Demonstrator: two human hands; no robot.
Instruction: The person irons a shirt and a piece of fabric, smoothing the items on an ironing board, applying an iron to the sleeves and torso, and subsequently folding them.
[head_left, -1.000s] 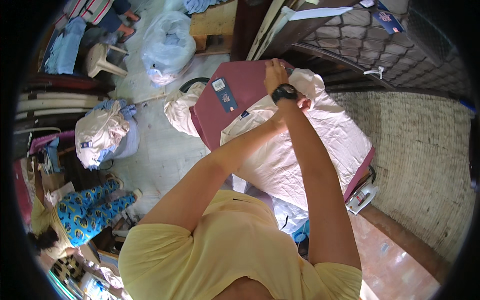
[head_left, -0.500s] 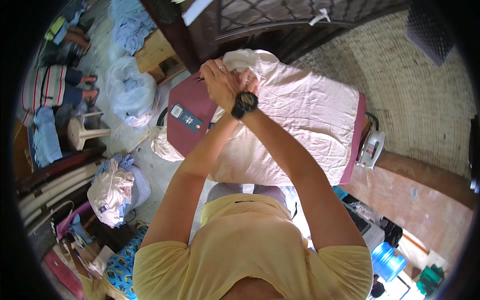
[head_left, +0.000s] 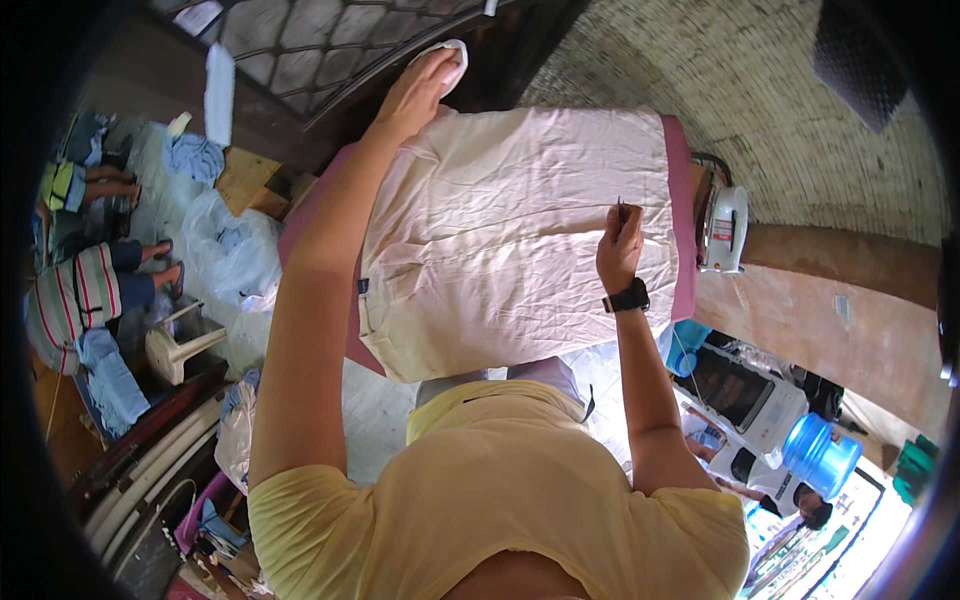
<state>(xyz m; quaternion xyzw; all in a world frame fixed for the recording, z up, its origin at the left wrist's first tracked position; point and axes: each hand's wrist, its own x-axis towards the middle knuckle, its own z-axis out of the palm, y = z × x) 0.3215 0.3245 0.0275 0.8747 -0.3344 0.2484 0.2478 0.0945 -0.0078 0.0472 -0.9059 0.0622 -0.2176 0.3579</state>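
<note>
A pale pink garment (head_left: 520, 230), creased, lies spread over a maroon-covered board (head_left: 679, 160). My left hand (head_left: 412, 100) reaches past its far left corner, fingers curled on a bunched white piece of cloth (head_left: 456, 68). Whether that cloth belongs to the garment I cannot tell. Above the garment's right part, my right hand (head_left: 620, 250) is closed around a small dark pointed tool (head_left: 621, 208), mostly hidden by the fingers. A small navy label (head_left: 363, 286) shows at the garment's left edge.
A white appliance (head_left: 724, 230) stands off the board's right end. Beyond the far edge is a dark lattice gate (head_left: 340, 50). Clear plastic bags (head_left: 225, 250), a cream stool (head_left: 180, 345) and a person (head_left: 85, 295) are to the left. A blue water jug (head_left: 820, 455) is at lower right.
My hands have parted: the left moved far and left with white cloth, the right swung right with the dark tool. The garment now covers more of the board's left part; the navy tag is out of sight.
</note>
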